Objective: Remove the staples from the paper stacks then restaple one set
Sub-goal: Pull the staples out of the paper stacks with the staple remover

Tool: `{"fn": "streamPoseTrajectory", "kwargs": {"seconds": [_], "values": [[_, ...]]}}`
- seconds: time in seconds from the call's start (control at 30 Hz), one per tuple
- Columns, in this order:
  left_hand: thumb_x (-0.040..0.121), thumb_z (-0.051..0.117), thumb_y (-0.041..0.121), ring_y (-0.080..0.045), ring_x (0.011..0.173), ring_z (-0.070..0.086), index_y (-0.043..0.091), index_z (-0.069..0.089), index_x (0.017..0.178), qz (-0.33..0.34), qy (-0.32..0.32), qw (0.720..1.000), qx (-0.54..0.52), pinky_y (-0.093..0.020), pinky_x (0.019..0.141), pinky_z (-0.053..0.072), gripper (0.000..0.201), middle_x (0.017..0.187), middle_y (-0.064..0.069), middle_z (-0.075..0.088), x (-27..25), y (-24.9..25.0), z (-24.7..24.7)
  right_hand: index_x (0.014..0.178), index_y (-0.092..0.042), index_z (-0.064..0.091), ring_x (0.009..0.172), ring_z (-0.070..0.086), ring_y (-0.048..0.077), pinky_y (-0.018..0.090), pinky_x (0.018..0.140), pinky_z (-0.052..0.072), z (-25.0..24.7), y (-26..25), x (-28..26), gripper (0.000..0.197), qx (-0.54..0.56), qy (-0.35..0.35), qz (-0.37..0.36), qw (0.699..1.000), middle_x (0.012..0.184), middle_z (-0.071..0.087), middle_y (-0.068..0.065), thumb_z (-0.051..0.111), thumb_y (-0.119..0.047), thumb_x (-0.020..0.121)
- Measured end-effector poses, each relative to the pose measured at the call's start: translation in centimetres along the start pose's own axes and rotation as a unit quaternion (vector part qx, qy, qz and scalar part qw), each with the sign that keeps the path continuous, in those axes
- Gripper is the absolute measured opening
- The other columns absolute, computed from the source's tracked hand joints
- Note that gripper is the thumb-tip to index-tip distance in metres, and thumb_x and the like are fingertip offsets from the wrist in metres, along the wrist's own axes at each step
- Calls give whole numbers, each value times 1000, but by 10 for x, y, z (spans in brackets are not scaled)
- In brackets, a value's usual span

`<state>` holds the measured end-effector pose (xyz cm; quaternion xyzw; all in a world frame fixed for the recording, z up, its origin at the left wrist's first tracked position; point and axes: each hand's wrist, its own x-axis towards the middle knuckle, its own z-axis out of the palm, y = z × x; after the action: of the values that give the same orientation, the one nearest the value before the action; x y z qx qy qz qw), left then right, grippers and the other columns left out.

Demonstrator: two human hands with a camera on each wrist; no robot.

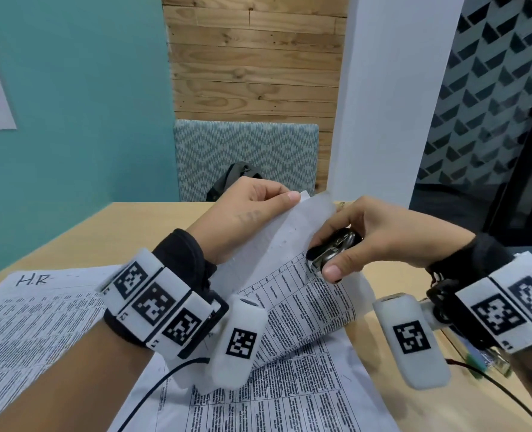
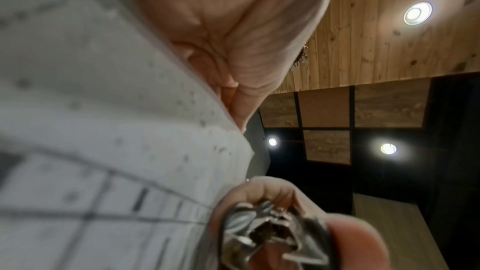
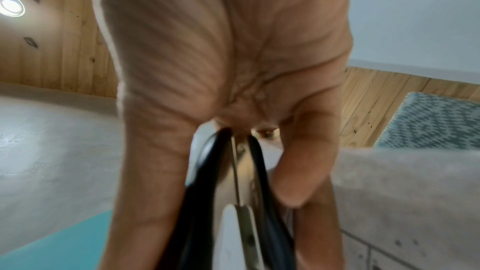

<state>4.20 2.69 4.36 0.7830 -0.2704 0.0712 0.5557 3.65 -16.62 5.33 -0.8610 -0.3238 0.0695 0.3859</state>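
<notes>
My left hand (image 1: 252,213) pinches the top edge of a printed paper stack (image 1: 292,275) and lifts it off the table, thumb on the near side. My right hand (image 1: 364,238) grips a black and metal staple remover (image 1: 333,247), whose metal claws touch the sheet's top margin near its right edge. In the left wrist view the paper stack (image 2: 103,130) fills the left, with the staple remover (image 2: 270,239) and its metal claws at the bottom. The right wrist view looks along the staple remover (image 3: 233,192) between thumb and fingers. No staple is discernible.
A second printed stack (image 1: 30,316) marked "H.R" lies flat at the left of the wooden table (image 1: 108,232). More printed sheets (image 1: 289,397) lie under the lifted stack. A small green object (image 1: 482,363) sits at the right, behind my wrist. A patterned chair (image 1: 246,151) stands behind the table.
</notes>
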Motion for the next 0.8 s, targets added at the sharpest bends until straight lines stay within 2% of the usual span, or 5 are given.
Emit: {"fn": "streamPoseTrajectory", "kwargs": {"seconds": [0.17, 0.27, 0.6, 0.7, 0.8], "values": [[82, 62, 43, -19, 65, 52, -2, 61, 82, 2, -3, 999, 42, -32, 61, 40, 45, 76, -22, 60, -1, -1, 1, 82, -16, 76, 64, 60, 2, 21, 53, 46, 0, -1, 0, 37, 7, -6, 10, 1000, 77, 66, -12, 87, -31, 49], [77, 73, 29, -19, 63, 54, -4, 63, 82, -15, -3, 998, 61, -29, 58, 41, 34, 74, -18, 64, -2, -3, -5, 80, -17, 76, 58, 58, -2, 17, 48, 43, -1, 0, -1, 34, 14, -9, 11, 1000, 71, 66, -16, 82, -29, 49], [82, 66, 10, -19, 69, 59, -7, 64, 93, -19, -47, 997, 49, -21, 59, 47, 20, 82, -19, 66, -2, 1, -6, 83, -19, 76, 61, 59, -1, 15, 46, 42, -4, 6, 1, 42, 59, -31, -4, 998, 72, 67, -11, 83, -34, 44], [81, 68, 21, -16, 70, 59, 0, 65, 92, -13, -53, 995, 79, -26, 65, 47, 23, 83, -14, 67, -3, 5, -8, 84, -19, 76, 63, 61, 1, 15, 49, 45, -6, 8, 1, 46, 77, -27, -11, 997, 72, 70, -7, 79, -39, 43], [64, 78, 46, -14, 72, 65, 18, 69, 88, -48, -61, 990, 121, -30, 73, 50, 38, 84, -6, 72, -6, 8, -38, 84, -15, 76, 62, 61, 2, 14, 48, 44, -12, 8, -1, 47, 103, 13, -30, 994, 72, 70, -4, 80, -37, 43]]}}
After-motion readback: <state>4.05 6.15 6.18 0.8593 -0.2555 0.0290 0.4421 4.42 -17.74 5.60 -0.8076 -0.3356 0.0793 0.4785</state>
